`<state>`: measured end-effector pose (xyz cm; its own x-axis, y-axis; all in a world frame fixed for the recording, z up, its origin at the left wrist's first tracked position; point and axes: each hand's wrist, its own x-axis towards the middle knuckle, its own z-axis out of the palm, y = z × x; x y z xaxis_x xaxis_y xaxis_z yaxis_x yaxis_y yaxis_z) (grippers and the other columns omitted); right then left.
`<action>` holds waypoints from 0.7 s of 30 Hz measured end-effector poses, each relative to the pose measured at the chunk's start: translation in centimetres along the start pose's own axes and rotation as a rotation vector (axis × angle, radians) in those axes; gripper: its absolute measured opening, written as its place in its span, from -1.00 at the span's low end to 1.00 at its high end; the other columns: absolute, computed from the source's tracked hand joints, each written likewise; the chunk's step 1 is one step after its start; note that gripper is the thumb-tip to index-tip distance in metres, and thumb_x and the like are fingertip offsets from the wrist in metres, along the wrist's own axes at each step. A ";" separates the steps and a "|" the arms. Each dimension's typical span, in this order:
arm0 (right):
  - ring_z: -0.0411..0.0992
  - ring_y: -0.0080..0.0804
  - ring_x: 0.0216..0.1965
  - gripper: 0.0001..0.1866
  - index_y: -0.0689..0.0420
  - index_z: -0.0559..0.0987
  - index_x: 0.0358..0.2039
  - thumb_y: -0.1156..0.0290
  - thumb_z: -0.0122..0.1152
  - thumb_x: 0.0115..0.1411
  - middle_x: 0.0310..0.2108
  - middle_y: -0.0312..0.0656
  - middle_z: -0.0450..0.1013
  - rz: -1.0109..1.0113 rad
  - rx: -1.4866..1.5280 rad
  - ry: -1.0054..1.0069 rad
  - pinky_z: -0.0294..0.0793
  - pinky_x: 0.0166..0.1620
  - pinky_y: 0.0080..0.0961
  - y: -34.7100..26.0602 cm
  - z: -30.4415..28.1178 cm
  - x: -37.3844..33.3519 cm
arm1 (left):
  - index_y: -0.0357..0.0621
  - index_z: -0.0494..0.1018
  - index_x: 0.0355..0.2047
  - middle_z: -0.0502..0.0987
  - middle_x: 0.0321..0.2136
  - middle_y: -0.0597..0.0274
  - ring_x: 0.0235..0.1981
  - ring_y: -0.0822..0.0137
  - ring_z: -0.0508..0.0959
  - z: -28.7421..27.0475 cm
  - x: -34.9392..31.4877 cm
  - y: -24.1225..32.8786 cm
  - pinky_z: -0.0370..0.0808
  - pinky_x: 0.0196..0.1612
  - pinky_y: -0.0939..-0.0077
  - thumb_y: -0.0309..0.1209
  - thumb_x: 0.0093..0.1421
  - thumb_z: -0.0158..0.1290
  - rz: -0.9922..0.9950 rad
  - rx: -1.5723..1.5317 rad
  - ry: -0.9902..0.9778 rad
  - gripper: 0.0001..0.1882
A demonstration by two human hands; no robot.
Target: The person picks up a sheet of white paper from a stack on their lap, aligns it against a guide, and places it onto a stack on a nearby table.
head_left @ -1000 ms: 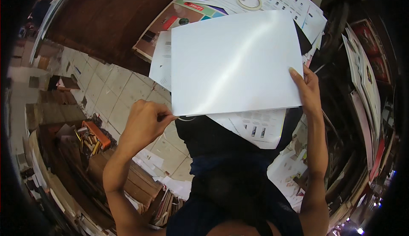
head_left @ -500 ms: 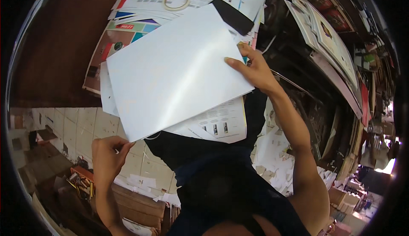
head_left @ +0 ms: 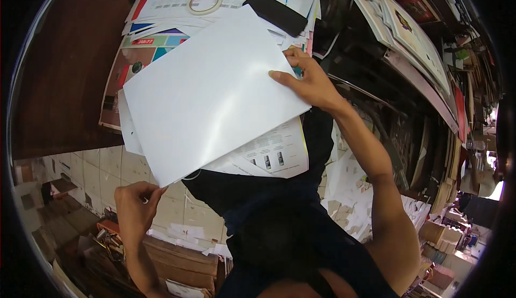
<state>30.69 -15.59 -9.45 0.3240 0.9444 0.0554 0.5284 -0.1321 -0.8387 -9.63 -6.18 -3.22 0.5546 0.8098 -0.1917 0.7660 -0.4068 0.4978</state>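
Hands [head_left: 134, 206] [head_left: 310, 83], two; top sheet [head_left: 209, 94], one

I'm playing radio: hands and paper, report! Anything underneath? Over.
Left hand pinching glossy white sheet by corner; right hand gripping edge; printed sheets underneath.

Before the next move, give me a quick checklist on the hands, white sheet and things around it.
1. Right hand gripping the white sheet: ok, thumb on top near its right edge.
2. Left hand at the sheet's near-left corner: ok, fingertips there.
3. Tape roll clear of the sheet: ok, beyond its far edge.
4. Sheet lined up with the printed page below: not ok, the page sticks out on the near side.
5. Single white sheet or several: cannot tell.
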 end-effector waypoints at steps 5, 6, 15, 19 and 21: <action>0.30 -0.30 -0.05 -0.56 0.31 0.61 -0.23 0.13 0.33 0.11 -0.16 -0.09 0.35 -0.052 -0.028 0.041 0.33 -0.05 -0.42 0.4 0.4 -0.1 | -0.35 0.59 -0.55 0.54 -0.70 0.06 -0.71 0.34 0.49 0.1 0.0 0.1 0.39 -0.54 0.50 -0.48 0.01 0.28 -0.045 -0.021 -0.007 -0.85; 0.30 -0.29 -0.04 -0.56 0.31 0.61 -0.23 0.13 0.33 0.11 -0.16 -0.08 0.35 -0.042 -0.027 0.032 0.34 -0.05 -0.42 0.3 0.4 -0.1 | -0.35 0.59 -0.55 0.54 -0.70 0.06 -0.71 0.34 0.49 0.1 0.0 0.1 0.39 -0.54 0.50 -0.48 0.01 0.28 -0.041 -0.022 -0.008 -0.85; 0.28 -0.20 0.01 -0.56 0.31 0.62 -0.22 0.14 0.31 0.11 -0.11 -0.04 0.36 -0.065 -0.040 0.046 0.32 0.01 -0.35 0.3 0.4 -0.2 | -0.37 0.59 -0.53 0.54 -0.70 0.06 -0.71 0.40 0.47 -0.1 0.1 0.2 0.36 -0.55 0.52 -0.50 0.00 0.28 -0.053 -0.005 -0.024 -0.86; 0.28 -0.17 0.03 -0.55 0.30 0.63 -0.21 0.13 0.32 0.10 -0.09 -0.03 0.35 -0.072 -0.058 0.033 0.29 0.04 -0.34 0.5 0.1 0.0 | -0.39 0.58 -0.54 0.53 -0.71 0.07 -0.70 0.42 0.47 -0.1 0.2 0.5 0.37 -0.54 0.53 -0.52 -0.01 0.28 -0.064 -0.017 -0.020 -0.86; 0.28 -0.16 0.05 -0.48 0.26 0.57 -0.09 0.11 0.35 0.07 -0.09 -0.03 0.35 -0.058 -0.100 0.012 0.26 0.06 -0.28 0.8 0.2 0.0 | -0.39 0.58 -0.55 0.53 -0.72 0.08 -0.69 0.43 0.48 -0.2 0.1 0.4 0.38 -0.53 0.54 -0.52 -0.01 0.28 -0.084 -0.024 -0.031 -0.86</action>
<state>30.95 -15.60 -10.20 0.2998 0.9477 0.1098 0.6224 -0.1071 -0.7754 -9.33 -6.15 -2.93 0.4989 0.8269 -0.2595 0.8024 -0.3275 0.4989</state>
